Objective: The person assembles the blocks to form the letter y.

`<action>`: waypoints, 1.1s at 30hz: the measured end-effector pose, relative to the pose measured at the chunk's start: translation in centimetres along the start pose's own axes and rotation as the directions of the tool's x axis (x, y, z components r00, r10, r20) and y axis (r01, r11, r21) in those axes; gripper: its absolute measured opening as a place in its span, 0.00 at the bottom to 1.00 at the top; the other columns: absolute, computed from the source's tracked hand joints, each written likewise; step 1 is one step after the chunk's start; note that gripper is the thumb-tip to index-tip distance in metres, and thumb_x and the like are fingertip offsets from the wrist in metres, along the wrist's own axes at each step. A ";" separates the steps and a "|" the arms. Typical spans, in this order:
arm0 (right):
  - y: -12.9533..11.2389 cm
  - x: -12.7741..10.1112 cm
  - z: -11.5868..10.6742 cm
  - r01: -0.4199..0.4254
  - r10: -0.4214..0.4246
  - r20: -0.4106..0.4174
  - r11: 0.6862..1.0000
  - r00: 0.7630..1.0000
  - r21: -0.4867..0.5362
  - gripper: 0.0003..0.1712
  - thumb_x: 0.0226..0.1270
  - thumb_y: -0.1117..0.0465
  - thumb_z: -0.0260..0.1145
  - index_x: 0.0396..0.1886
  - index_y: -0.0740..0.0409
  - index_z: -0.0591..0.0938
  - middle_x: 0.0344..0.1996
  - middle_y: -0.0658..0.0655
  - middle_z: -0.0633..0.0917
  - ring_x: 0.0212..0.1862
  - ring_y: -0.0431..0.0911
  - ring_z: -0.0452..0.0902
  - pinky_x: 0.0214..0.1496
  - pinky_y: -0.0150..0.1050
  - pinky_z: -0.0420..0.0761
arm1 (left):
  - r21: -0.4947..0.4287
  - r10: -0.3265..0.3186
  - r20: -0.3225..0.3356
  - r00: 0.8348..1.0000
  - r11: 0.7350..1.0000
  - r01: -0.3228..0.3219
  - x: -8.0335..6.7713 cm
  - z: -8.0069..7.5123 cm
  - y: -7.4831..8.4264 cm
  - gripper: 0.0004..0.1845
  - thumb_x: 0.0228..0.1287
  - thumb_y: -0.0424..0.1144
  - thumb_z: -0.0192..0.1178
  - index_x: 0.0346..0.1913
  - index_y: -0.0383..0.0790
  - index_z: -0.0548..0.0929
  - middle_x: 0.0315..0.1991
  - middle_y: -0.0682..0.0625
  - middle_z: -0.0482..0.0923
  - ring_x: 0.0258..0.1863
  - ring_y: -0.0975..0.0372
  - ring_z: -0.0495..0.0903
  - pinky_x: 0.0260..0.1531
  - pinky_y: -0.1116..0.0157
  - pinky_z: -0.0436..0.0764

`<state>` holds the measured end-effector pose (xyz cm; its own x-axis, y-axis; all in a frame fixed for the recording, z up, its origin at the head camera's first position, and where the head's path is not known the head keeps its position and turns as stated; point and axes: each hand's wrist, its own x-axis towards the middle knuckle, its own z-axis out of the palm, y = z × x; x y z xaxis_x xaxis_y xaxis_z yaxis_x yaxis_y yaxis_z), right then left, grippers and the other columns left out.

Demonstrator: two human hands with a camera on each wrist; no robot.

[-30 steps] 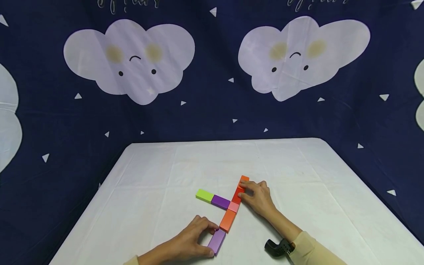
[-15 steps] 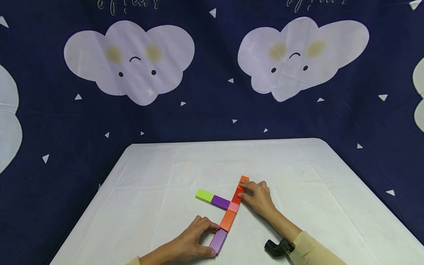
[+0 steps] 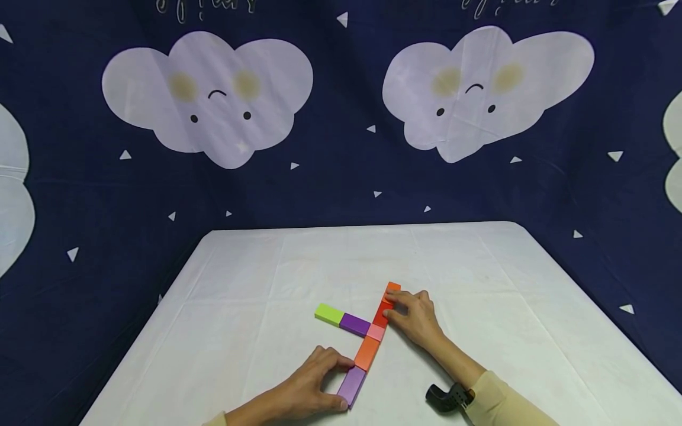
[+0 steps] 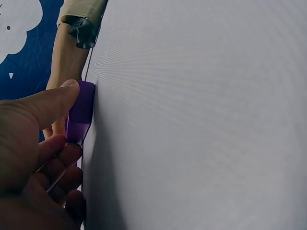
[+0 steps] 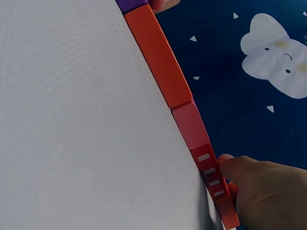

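Observation:
A slanting row of flat blocks lies on the table. From the near end it runs light purple block, orange block, small pink block, red block and another orange block. My left hand pinches the light purple block between thumb and index finger at its two ends; its far end meets the orange one. My right hand holds the far part of the row, thumb at the red block and index finger by the far orange one. White marks show on the red block's side in the right wrist view.
A dark purple block and a lime green block branch left from the pink one. White cloth covers the table. A navy curtain with clouds hangs behind. A black device sits at the right wrist.
The light purple block has shifted slightly up and right with my left hand, and its end now lines up with the near orange block. My right hand has stayed in place.

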<state>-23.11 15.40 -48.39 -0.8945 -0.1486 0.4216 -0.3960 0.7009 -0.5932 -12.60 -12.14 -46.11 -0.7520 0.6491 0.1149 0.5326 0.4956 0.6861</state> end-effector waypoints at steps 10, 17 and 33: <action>0.1 0.0 0.1 -0.011 0.011 0.007 1.000 1.000 0.007 0.21 0.49 0.54 0.74 0.46 0.50 0.86 0.51 0.48 0.85 0.34 0.41 0.59 0.39 0.37 0.58 | 0.004 -0.009 0.002 1.000 1.000 0.009 0.0 0.1 -0.1 0.29 0.53 0.56 0.65 0.59 0.56 0.72 0.52 0.63 0.73 0.50 0.69 0.64 0.52 0.70 0.68; 0.0 0.0 0.1 0.007 -0.007 0.001 1.000 1.000 0.003 0.21 0.49 0.54 0.74 0.45 0.50 0.86 0.50 0.48 0.85 0.33 0.41 0.59 0.39 0.37 0.58 | 0.005 -0.009 0.000 1.000 1.000 0.009 0.0 0.1 -0.1 0.29 0.53 0.56 0.65 0.59 0.56 0.72 0.52 0.63 0.73 0.50 0.68 0.65 0.52 0.70 0.67; 0.0 0.1 0.0 -0.003 0.003 0.005 1.000 1.000 0.001 0.21 0.49 0.54 0.74 0.46 0.50 0.86 0.51 0.48 0.85 0.34 0.41 0.59 0.39 0.37 0.58 | -0.003 -0.015 0.004 1.000 1.000 0.015 0.0 0.0 -0.1 0.29 0.53 0.56 0.65 0.59 0.56 0.72 0.52 0.63 0.74 0.50 0.68 0.65 0.52 0.69 0.67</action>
<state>-23.21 15.38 -48.37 -0.8968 -0.1501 0.4161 -0.3935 0.7005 -0.5954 -12.64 -12.12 -46.18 -0.7584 0.6438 0.1022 0.5202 0.5031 0.6901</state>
